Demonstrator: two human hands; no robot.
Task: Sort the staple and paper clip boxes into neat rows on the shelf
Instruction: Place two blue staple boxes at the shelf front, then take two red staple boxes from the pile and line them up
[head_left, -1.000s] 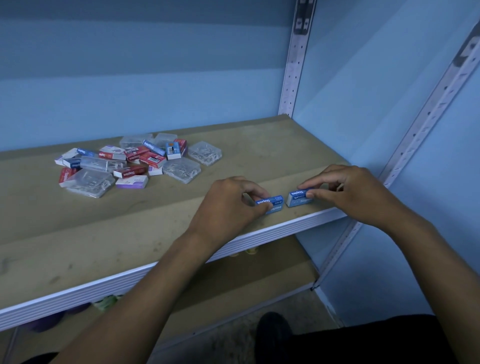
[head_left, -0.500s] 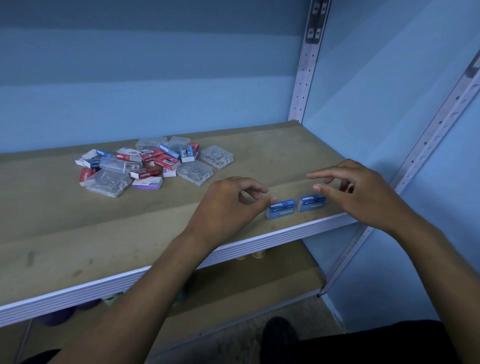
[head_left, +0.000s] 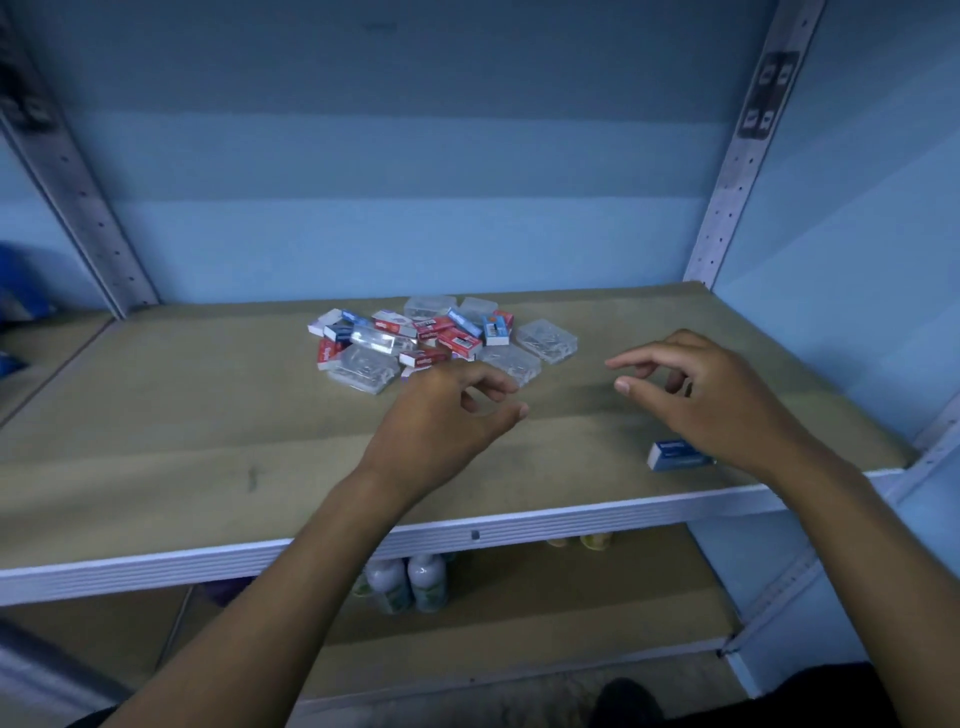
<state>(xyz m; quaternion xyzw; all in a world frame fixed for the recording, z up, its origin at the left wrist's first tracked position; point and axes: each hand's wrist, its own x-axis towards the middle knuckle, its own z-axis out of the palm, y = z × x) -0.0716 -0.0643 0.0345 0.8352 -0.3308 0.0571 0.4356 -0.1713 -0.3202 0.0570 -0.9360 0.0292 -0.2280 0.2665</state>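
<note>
So both hands are coming off the two blue boxes they were just nudging into place at the front right of the shelf (head_left: 519, 514). A second ago each hand was pinching one; now the left hand (head_left: 441, 415) is lifting up and drifting toward the pile (head_left: 436, 338) in the middle of the shelf, fingers (head_left: 498, 387) loosely curled and holding nothing. The right hand (head_left: 717, 400) is hovering too, index finger stretched out, the others bent, nothing between them.

Only one blue box (head_left: 675, 453) is showing now, near the front edge, partly tucked under the right wrist. The second one is probably hidden behind that hand, can't say for sure.

Looks to me like the first bit of a row is getting started at the front right corner and the person is going back for more. Most of the job is still sitting there: red and blue staple boxes all jumbled with the clear plastic clip cases (head_left: 545, 340), some overlapping. Long way to go tbh.
</note>
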